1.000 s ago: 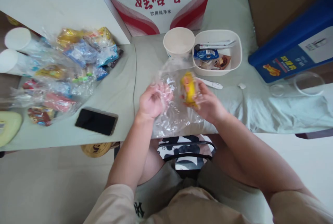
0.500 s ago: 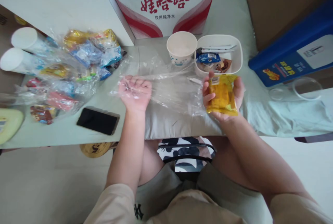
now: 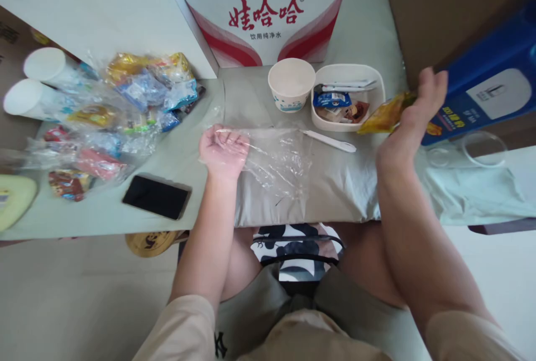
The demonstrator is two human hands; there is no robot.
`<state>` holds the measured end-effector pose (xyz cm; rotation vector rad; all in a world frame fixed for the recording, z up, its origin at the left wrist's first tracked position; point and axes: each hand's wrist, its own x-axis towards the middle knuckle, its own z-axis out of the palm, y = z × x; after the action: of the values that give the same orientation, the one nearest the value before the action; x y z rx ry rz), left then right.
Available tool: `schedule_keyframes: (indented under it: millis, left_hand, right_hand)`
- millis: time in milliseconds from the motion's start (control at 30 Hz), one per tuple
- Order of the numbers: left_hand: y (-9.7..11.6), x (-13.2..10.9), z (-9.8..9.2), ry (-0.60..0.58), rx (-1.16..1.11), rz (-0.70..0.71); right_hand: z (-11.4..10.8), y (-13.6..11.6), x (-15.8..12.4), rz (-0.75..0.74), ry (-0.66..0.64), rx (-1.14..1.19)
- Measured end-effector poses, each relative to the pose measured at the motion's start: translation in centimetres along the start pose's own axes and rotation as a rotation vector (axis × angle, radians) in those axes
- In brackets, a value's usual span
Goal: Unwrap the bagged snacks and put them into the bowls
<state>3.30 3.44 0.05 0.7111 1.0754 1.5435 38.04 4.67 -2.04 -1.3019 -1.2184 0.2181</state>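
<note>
My left hand [image 3: 224, 148] lies palm up with its fingers curled in on a clear plastic bag [image 3: 278, 160], which spreads over the cloth to its right. My right hand [image 3: 408, 123] is raised at the right, seen edge-on, and holds a yellow snack packet [image 3: 383, 116], partly hidden behind the hand. Left of that packet is a white plastic tub [image 3: 347, 125] with small wrapped packets inside. A paper cup [image 3: 292, 86] stands beside the tub. In front of both lies a white plastic utensil [image 3: 331, 141].
Bagged snacks [image 3: 142, 87] and two white paper cups [image 3: 30, 98] lie at the left. A black phone [image 3: 157, 196] rests near the front edge. A white carton [image 3: 268, 12] stands behind; a blue box [image 3: 489, 76] and clear plastic cup [image 3: 486, 148] are at the right.
My right hand has moved right and up with the yellow packet and turned edge-on, away from the bag. The white utensil is now uncovered. My left hand has shifted slightly right.
</note>
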Motion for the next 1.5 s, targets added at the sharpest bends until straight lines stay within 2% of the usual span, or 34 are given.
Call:
schedule_keyframes:
  millis: [67,200,333,433,500,600,700,833,967,1033,1100,1200,1333,1400,1500]
  left_hand:
    - [0.1,-0.5,0.5,-0.039,0.008,-0.018]
    - [-0.1,-1.2,0.8,-0.111,0.015,-0.097]
    - [-0.8,-1.3,0.6,-0.161,0.028,-0.15]
    - [-0.9,-1.3,0.5,-0.164,0.003,-0.169]
    - [-0.7,-1.4,0.8,-0.142,-0.078,-0.19]
    - [-0.2,-1.8,1.2,-0.115,-0.213,-0.236]
    - [0.1,-2.0,1.4,-0.121,-0.262,-0.253]
    - [0.4,-2.1,1.2,-0.128,-0.256,-0.242]
    - [0.7,-2.4,1.2,-0.172,-0.28,-0.321]
    - [0.8,-2.8,1.3,-0.189,-0.261,-0.393]
    - [0.7,-3.2,1.6,-0.22,-0.242,-0.479]
    - [0.1,-4.0,2.3,-0.313,-0.225,-0.638]
    - [-0.6,-4.5,3.0,-0.405,-0.169,-0.767]
    - [-0.4,-4.5,3.0,-0.395,-0.159,-0.75]
    - [0.3,-4.0,2.5,-0.319,-0.168,-0.675]
  right_hand:
    - [-0.3,-0.5,-1.1,-0.118,-0.071,-0.107]
    - [-0.6,-1.0,-2.6,-0.147,-0.121,-0.112]
    - [-0.3,-1.6,-2.3,-0.238,-0.207,-0.173]
    - [0.3,-2.4,-1.7,-0.309,-0.203,-0.289]
    - [0.7,-2.7,-1.4,-0.265,-0.127,-0.428]
    - [1.2,-2.7,-1.0,-0.048,-0.036,-0.572]
    - [1.5,-2.3,-1.1,0.127,-0.118,-0.575]
    - [1.5,-2.5,-1.5,0.094,-0.216,-0.628]
    - [1.0,-3.0,-2.0,0.027,-0.195,-0.561]
    - [0.8,-3.5,-2.8,-0.069,-0.168,-0.427]
    - [0.9,-4.5,-4.1,-0.136,-0.25,-0.222]
    - [1.9,-6.4,-6.9,-0.028,-0.608,0.161]
    - [3.8,-8.2,-9.4,0.335,-1.033,0.591]
    - [4.2,-8.5,-9.6,0.528,-1.085,0.697]
    - [4.2,-8.5,-9.3,0.755,-0.906,0.656]
